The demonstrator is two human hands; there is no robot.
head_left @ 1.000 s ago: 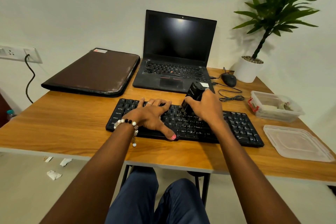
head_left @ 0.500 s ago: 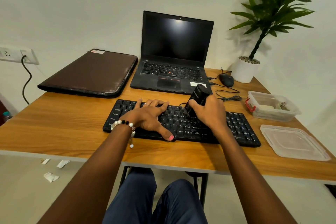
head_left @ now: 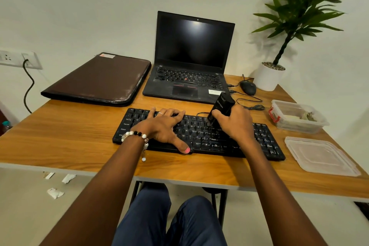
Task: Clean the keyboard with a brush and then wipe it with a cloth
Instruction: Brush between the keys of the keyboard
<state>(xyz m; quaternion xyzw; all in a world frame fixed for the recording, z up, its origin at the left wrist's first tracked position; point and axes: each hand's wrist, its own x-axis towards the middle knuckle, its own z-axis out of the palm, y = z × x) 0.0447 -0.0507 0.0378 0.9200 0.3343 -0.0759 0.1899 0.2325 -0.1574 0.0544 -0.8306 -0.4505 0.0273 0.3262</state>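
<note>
Brushing step, by the look of it. Black keyboard (head_left: 199,136) lies on the wooden counter (head_left: 69,136), long axis running left-right across the person's front, slightly angled down toward the right. Right hand (head_left: 235,124) is over the keyboard's middle-right, fingers curled tight round a black brush (head_left: 220,109); the brush body tilts up and away, its lower end down at the upper key rows. Bristles are too dark against the keys to make out, so actual contact can't be confirmed. Left hand (head_left: 165,126) lies flat and spread on the keyboard's left half, fingers fanned toward the top row, thumb at the near edge, gripping nothing; seems to be pinning the board.

Unbrushed stretch, as a judgement: keys to the right of the brush, so the next stroke likely runs along the long axis, and the right hand is the nearer one for it.

No cloth clearly visible. Clear container (head_left: 297,116) sits at right, its lid (head_left: 319,156) lying off beside it; contents unclear.
</note>
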